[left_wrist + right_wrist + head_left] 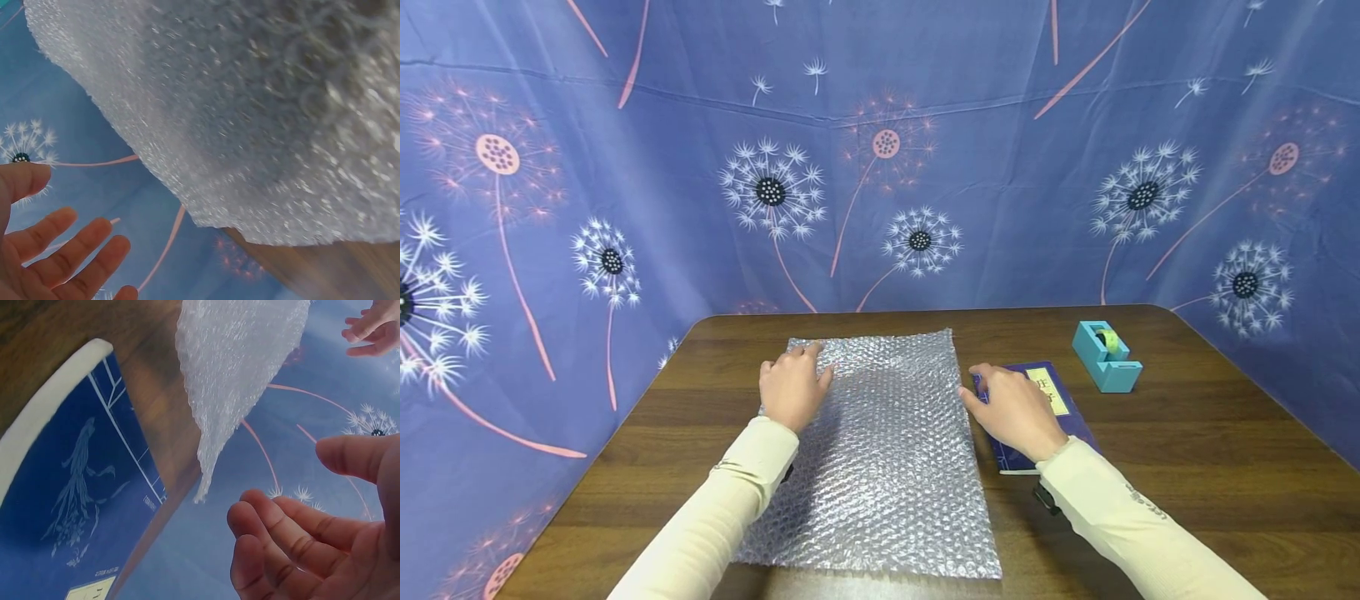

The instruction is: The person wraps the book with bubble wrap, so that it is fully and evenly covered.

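Clear, silvery bubble wrap [895, 475] lies as one flat sheet down the middle of the head view, its near edge toward the bottom of the frame and its far edge just above the centre. We see the dimples catching the light, brightest along the lower part. The left hand [792, 387] is over the sheet's upper left corner in that view. In the left wrist view its thumb and fingers, at the lower left, are loosely bent with a wide gap between them, apart from the wrap that fills the upper right, and we see nothing held.

The right hand [1017, 412] is right of centre in the head view, over a dark blue book [1073, 425] and near the sheet's right edge. In the right wrist view its thumb stands well apart from relaxed, slightly curved fingers, and we find nothing in its grasp. The book sits just beside the wrap, partly covered by this hand; we make out a pale yellow label [1051, 390] with dark characters on its cover.

Farther to the right we see a turquoise tape dispenser [1120, 378] with a yellow-green roll [1108, 340] in it. All of these rest on a brown wooden table [1217, 442]. Cream sleeves [700, 533] cover both forearms, and behind hangs a blue curtain [1000, 167] printed with white and pink dandelions.
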### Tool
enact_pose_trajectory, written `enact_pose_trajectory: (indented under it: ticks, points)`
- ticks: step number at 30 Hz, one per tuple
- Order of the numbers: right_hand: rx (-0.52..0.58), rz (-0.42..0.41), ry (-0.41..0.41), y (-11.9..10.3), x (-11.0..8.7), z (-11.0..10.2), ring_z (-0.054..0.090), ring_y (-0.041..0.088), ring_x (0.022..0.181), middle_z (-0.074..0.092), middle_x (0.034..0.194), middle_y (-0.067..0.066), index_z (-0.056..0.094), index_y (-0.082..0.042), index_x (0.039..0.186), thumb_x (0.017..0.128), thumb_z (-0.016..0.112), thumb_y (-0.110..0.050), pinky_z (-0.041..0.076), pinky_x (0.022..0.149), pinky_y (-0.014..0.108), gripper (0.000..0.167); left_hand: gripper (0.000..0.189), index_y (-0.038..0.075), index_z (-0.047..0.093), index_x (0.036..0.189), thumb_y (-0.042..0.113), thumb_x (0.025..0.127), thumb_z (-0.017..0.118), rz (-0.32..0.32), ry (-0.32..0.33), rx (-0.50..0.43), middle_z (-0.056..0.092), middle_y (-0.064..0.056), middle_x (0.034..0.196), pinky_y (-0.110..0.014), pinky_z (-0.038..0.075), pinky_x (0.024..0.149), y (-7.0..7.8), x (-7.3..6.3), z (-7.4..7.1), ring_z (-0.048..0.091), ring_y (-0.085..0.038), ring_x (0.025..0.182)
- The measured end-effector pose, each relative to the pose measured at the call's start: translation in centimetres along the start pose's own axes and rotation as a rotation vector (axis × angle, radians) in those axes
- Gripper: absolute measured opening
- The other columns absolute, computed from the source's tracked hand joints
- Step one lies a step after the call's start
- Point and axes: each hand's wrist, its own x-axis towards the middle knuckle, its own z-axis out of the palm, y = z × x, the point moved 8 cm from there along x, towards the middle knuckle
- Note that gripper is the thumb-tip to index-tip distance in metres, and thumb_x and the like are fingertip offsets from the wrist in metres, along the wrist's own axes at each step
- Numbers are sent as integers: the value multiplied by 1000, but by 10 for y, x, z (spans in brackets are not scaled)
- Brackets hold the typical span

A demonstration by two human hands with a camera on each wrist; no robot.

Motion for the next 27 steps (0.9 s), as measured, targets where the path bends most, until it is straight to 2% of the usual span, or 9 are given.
enact_pose_trajectory:
  ticks: [3,5,8,11,17,23,27]
  points:
    - [8,5,-10,0,-1,2,46,11,46,72,96,21,63,8,129,97,68,-24,35,40,26,46,39,7,70,125,31,93,73,-13,-27,7,73,-18,117,-54,52,81,-5,-1,2,72,-37,94]
    - [14,11,-20,0,-2,4,40,10,42,71,85,15,63,9,129,97,68,-23,30,39,24,45,40,6,70,125,32,94,73,-21,-47,11,72,-18,119,-55,52,83,-9,-2,4,72,-37,95]
    - [16,28,-42,1,-5,7,32,9,41,59,68,4,63,8,128,96,70,-23,26,40,22,46,42,6,69,126,33,94,73,-34,-78,22,72,-18,119,-56,51,85,-14,-4,6,72,-38,95]
    - [22,52,-74,3,-7,11,31,8,41,48,57,-1,63,8,129,96,70,-24,25,40,21,46,45,5,68,129,34,94,73,-51,-113,32,71,-20,119,-56,51,84,-21,-6,9,72,-39,94]
    - [39,88,-117,4,-11,16,30,8,41,42,51,-2,63,8,128,96,71,-24,25,40,21,46,46,4,69,128,34,94,74,-69,-173,50,71,-21,116,-55,51,80,-33,-12,13,71,-39,91]
    - [50,113,-143,4,-15,21,28,8,41,35,49,-4,64,9,127,95,71,-23,24,39,20,45,49,0,68,126,35,92,75,-90,-227,57,71,-23,112,-58,52,83,-42,-18,15,71,-42,90]
    - [48,120,-166,4,-18,25,31,8,42,41,51,-4,65,8,125,95,72,-24,26,40,21,45,49,-2,67,124,32,89,78,-112,-267,59,70,-25,112,-59,51,84,-48,-23,16,70,-45,93]
